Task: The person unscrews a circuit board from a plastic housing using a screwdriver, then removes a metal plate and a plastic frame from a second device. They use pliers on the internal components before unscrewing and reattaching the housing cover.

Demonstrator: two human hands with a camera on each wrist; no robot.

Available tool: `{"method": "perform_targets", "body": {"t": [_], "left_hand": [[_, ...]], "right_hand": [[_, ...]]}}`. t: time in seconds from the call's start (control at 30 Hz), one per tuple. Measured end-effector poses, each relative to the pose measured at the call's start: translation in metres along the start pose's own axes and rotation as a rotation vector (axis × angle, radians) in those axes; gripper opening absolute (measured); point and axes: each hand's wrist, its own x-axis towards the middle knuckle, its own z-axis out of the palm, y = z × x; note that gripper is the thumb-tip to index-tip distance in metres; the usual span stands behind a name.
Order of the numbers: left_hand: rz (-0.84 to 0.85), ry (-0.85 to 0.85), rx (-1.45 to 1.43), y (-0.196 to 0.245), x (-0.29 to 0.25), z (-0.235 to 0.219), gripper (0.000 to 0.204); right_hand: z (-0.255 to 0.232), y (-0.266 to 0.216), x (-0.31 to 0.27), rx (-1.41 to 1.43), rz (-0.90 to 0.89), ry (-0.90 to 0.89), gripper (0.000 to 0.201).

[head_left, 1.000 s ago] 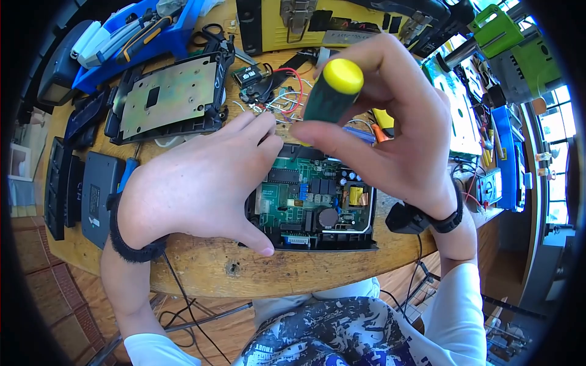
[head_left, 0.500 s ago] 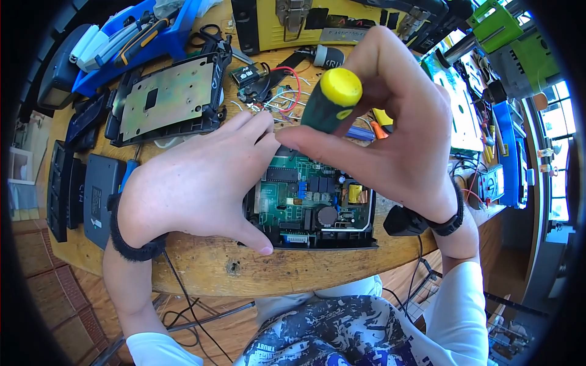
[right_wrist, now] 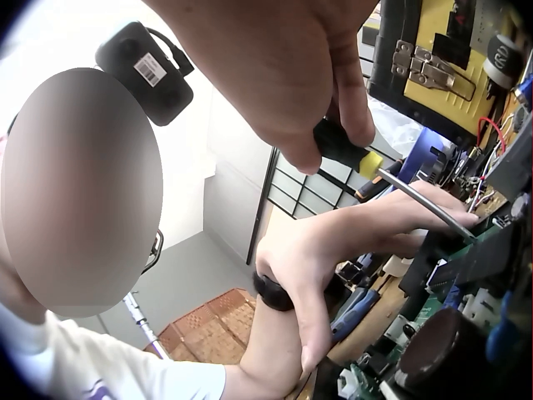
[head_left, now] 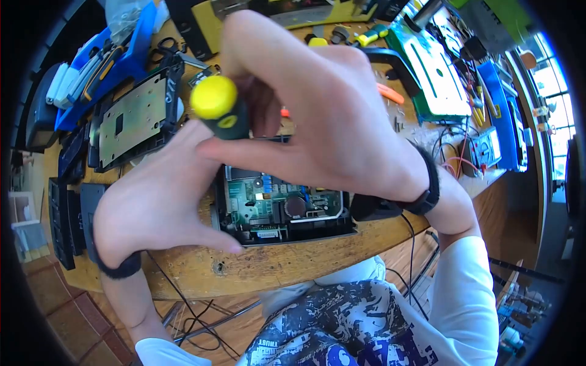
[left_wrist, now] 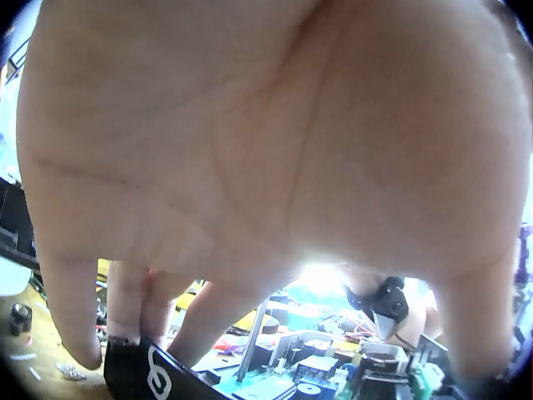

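Observation:
In the head view, the right hand (head_left: 329,116) grips a screwdriver (head_left: 215,97) with a yellow-capped dark green handle. The right wrist view shows its metal shaft (right_wrist: 425,201) slanting down, the tip at the far edge of a green circuit board (right_wrist: 454,287). The board lies in a black housing (head_left: 293,238) near the table's front edge. The left hand (head_left: 162,195) spreads across the housing's left side, thumb toward its front edge and fingers beyond it. In the left wrist view, fingers hang straight beside the board; their contact with it is partly hidden.
A metal-plated black frame (head_left: 135,125) lies to the left, behind black panels (head_left: 61,222). Blue tool trays (head_left: 131,55) stand at the back left and on the right. A multimeter (head_left: 486,146) with wires and a green-edged white panel (head_left: 436,73) are at the right.
The head view has shifted, so the bench objects appear further left. The right hand still holds the screwdriver over the board's far left part, and the left hand stays spread beside it.

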Motion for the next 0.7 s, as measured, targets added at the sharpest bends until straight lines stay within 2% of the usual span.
{"method": "perform_targets", "body": {"t": [0.07,0.1,0.13,0.2,0.23,0.27,0.37,0.5,0.57,0.67,0.7], "left_hand": [[-0.035,0.131,0.122,0.013,-0.02,-0.014,0.107],[0.111,0.409,0.046,0.011,-0.025,-0.01,0.106],[0.131,0.508,0.079,0.027,-0.031,-0.022,0.096],[0.012,0.564,0.153,0.048,-0.041,-0.034,0.084],[0.057,0.611,0.112,0.051,-0.038,-0.031,0.068],[0.063,0.609,0.117,0.052,-0.032,-0.029,0.068],[0.044,0.725,-0.038,0.047,-0.014,-0.026,0.045],[0.05,0.78,-0.04,0.038,0.001,-0.02,0.041],[0.151,0.822,0.067,0.031,0.005,-0.02,0.038],[0.178,0.782,0.14,0.039,0.001,-0.022,0.035],[0.203,0.777,0.181,0.044,0.0,-0.022,0.034]], "right_hand": [[0.005,0.003,-0.004,0.081,0.032,0.014,0.055],[0.007,0.004,-0.005,0.089,0.046,0.027,0.055],[0.008,0.006,-0.005,0.096,0.03,0.06,0.054],[0.01,0.008,-0.004,0.145,0.025,0.076,0.051],[0.009,0.009,-0.005,0.136,0.027,0.086,0.051],[0.009,0.01,-0.007,0.161,0.058,0.097,0.048],[0.009,0.013,-0.01,0.216,0.136,0.109,0.044],[0.002,0.017,-0.011,0.268,0.247,0.095,0.042],[0.0,0.019,-0.01,0.281,0.268,0.076,0.042],[-0.001,0.024,-0.012,0.289,0.259,-0.018,0.041],[-0.001,0.027,-0.014,0.302,0.255,-0.146,0.04]]}}
